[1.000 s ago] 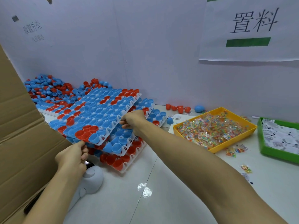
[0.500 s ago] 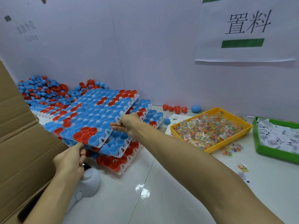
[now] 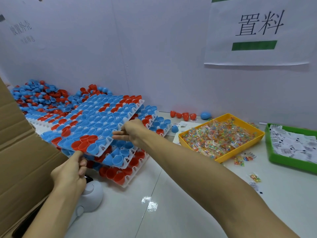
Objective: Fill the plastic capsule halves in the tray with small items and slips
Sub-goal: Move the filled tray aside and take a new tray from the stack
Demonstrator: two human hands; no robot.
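A white tray [image 3: 139,103] packed with blue and red capsule halves tops a stack of similar trays at the left. My left hand [image 3: 72,170] pinches its near corner. My right hand [image 3: 131,133] grips its right-hand edge, fingers pointing left under the rim. The tray is tilted, its near edge raised off the tray below [image 3: 130,179]. To the right stand a yellow tray [image 3: 240,152] of small packeted items and a green tray [image 3: 272,157] of paper slips.
A heap of loose capsule halves [image 3: 34,95] lies behind the stack. A cardboard box [image 3: 18,152] stands at the left, a white device [image 3: 91,194] beside it. Loose red halves [image 3: 183,115], a blue capsule [image 3: 205,115] and stray packets [image 3: 243,158] lie on the white table.
The top tray has lifted slightly at its near edge and shifted in my hands. My right hand has slid along its edge with the fingers now stretched out leftward.
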